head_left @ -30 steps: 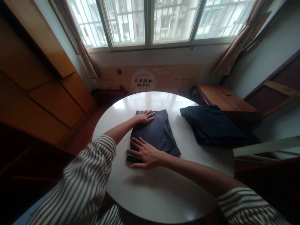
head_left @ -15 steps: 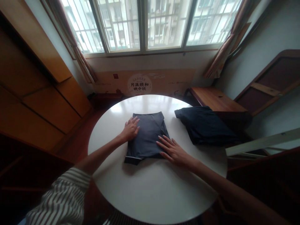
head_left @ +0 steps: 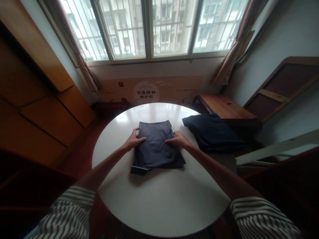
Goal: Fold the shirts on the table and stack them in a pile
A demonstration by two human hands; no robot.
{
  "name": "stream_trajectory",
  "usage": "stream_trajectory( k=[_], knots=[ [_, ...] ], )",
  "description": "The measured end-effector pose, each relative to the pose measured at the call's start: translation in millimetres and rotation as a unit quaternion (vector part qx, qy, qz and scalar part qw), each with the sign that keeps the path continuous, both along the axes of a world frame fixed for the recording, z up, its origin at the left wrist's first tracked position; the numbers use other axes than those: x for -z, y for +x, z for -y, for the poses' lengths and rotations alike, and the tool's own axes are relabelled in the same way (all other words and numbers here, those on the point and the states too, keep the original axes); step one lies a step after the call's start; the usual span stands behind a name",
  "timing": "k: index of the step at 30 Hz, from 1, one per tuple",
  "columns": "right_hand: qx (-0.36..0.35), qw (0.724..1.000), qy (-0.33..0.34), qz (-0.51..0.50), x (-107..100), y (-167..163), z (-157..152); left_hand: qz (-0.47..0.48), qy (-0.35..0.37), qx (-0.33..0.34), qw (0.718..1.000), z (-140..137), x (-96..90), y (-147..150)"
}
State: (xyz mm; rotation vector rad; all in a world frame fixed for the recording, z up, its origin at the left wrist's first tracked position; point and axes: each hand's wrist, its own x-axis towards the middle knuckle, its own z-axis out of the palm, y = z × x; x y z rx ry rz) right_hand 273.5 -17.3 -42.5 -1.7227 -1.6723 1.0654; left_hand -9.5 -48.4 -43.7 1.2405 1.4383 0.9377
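Note:
A folded dark grey garment (head_left: 156, 149) lies on the white round table (head_left: 164, 202), with a dark, white-edged strip at its near left corner. My left hand (head_left: 135, 139) grips its left edge, thumb on top and fingers around the side, partly under the cloth. On the opposite edge my right hand (head_left: 178, 139) holds the garment the same way, its fingers mostly hidden beneath. The exact kind of garment cannot be made out. To the right, a folded navy garment (head_left: 214, 132) rests at the table's edge, apart from my hands.
Behind the table stands a low wooden desk (head_left: 226, 106) on the right. Orange-brown cabinets (head_left: 50, 116) line the left side. A barred window (head_left: 149, 30) with curtains is ahead, above a printed banner (head_left: 174, 88). A pale rail (head_left: 276, 151) juts in from the right.
Both hands were lying flat on the grey garment; now they grip its left and right edges. My right hand has moved away from me along the cloth, uncovering its near right corner.

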Motion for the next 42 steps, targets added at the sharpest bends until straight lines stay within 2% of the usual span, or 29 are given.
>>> stream_trajectory(
  k=[3, 7, 13, 16, 19, 22, 26, 30, 33, 36, 38, 40, 42],
  knots=[
    [-0.012, 0.998, -0.021, -0.054, -2, -3, 2, 0.048, 0.019, 0.037, 0.998, 1, 0.1, 0],
    [-0.028, 0.986, -0.047, -0.159, -6, -5, 11, 0.134, 0.010, 0.054, 0.990, 0, 4.9, -1],
    [-0.012, 0.948, -0.045, -0.315, -3, 0, 20, 0.158, 0.038, 0.077, 0.984, 6, 9.6, 1],
    [-0.020, 0.932, 0.005, -0.361, -6, 7, 29, 0.149, 0.054, 0.068, 0.985, 15, 1.5, -1],
    [-0.065, 0.927, 0.107, -0.353, -17, 16, 41, 0.111, 0.089, 0.096, 0.985, 24, -13.1, -6],
    [-0.102, 0.933, 0.163, -0.303, -32, 25, 49, -0.022, 0.156, 0.160, 0.974, 36, -29.7, -11],
    [-0.148, 0.941, 0.160, -0.260, -48, 31, 59, -0.249, 0.226, 0.182, 0.924, 51, -50.2, -11],
    [-0.153, 0.940, 0.194, -0.234, -58, 31, 71, -0.389, 0.274, 0.153, 0.866, 67, -68.6, -8],
    [-0.141, 0.939, 0.223, -0.222, -67, 31, 68, -0.418, 0.342, 0.164, 0.825, 68, -81.4, -8],
    [-0.129, 0.939, 0.244, -0.204, -82, 31, 48, -0.404, 0.372, 0.178, 0.817, 51, -96.9, -10],
    [-0.119, 0.936, 0.273, -0.188, -97, 30, 30, -0.421, 0.415, 0.142, 0.794, 33, -109.8, -11],
    [-0.115, 0.927, 0.308, -0.182, -111, 28, 15, -0.443, 0.475, 0.098, 0.754, 16, -121.5, -12],
    [-0.112, 0.919, 0.333, -0.178, -117, 27, 8, -0.457, 0.508, 0.083, 0.726, 8, -125.0, -12]
  ],
)
